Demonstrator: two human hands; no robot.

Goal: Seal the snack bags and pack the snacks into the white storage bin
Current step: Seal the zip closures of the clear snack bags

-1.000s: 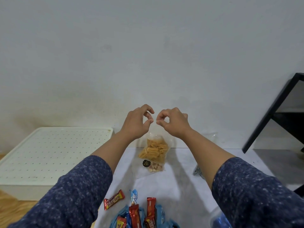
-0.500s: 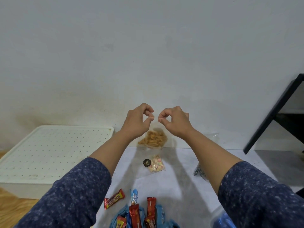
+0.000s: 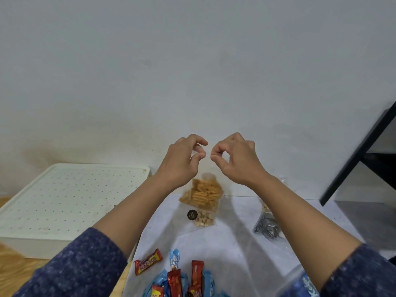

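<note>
My left hand (image 3: 182, 160) and my right hand (image 3: 234, 159) are raised side by side, each pinching the top edge of a clear snack bag (image 3: 202, 195) that hangs below them with orange stick snacks in it. Behind and under that bag, a second clear bag (image 3: 202, 218) with pale candies and a round black label lies on the white table (image 3: 227, 249). The white storage bin (image 3: 64, 202), covered by a perforated lid, stands at the left.
A clear bag of grey spiral snacks (image 3: 266, 229) lies at the right, partly behind my right forearm. Red and blue wrapped bars (image 3: 177, 277) lie near the front edge. A black shelf frame (image 3: 362, 155) rises at the right. A wall stands close behind.
The orange snack bag dropped lower again after being lifted, and swung slightly. My fingers have shifted along its top edge, with the left hand's fingers a little more apart.
</note>
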